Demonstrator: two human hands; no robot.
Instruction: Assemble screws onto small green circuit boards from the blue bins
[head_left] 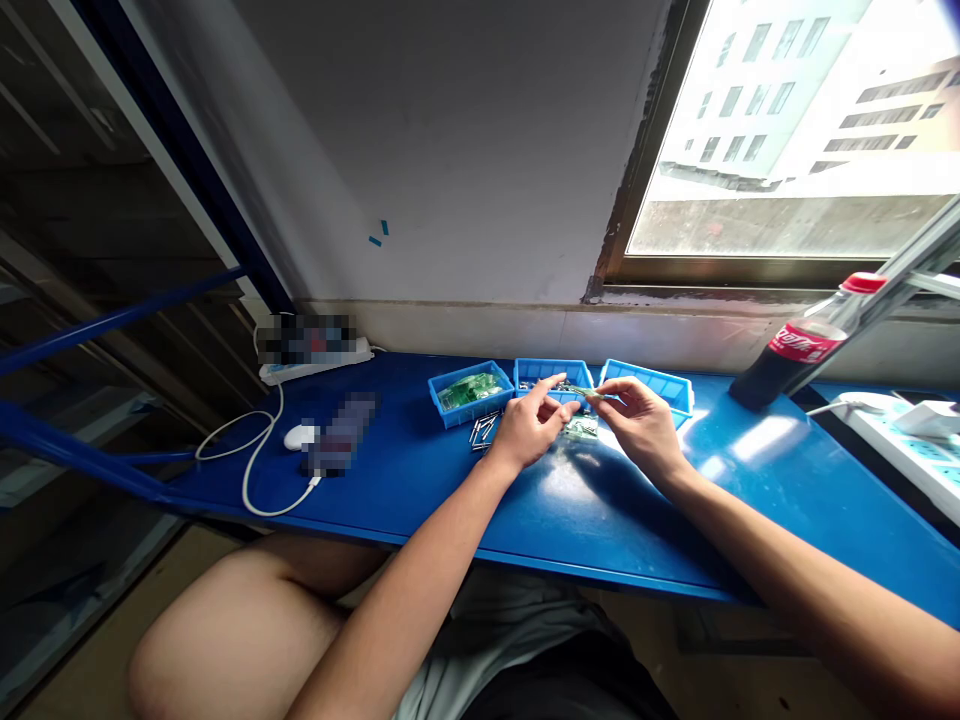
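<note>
Where the blue desk is reaching its left end: a white strip is sitting at the back by the wall, and a white cable is looping forward from near it.
Cable plug: is meeting a pixelated item; a white rounded object is lying just left of that.
Left bin: is holding green pieces.
Metal pins: are lying loosely on the desk, just in front of the left bin.
Left hand: is hovering before the middle bin, thumb and forefinger standing apart near the thin piece; cannot tell whether they are gripping it.
Middle bin: is containing small parts, too small to identify, with the left hand partly covering its front.
Thin piece: is hanging above the desk between both hands, its left end pointing at the left fingertips.
Greenish item: is lying on the desk below the hands, partly hidden.
Right hand: is pinching the thin piece between thumb and forefinger.
Right bin: is standing behind the right hand, partly covered.
Bottle: is standing near the window, red-capped, dark liquid inside.
Socket strip: is lying at far right.
</note>
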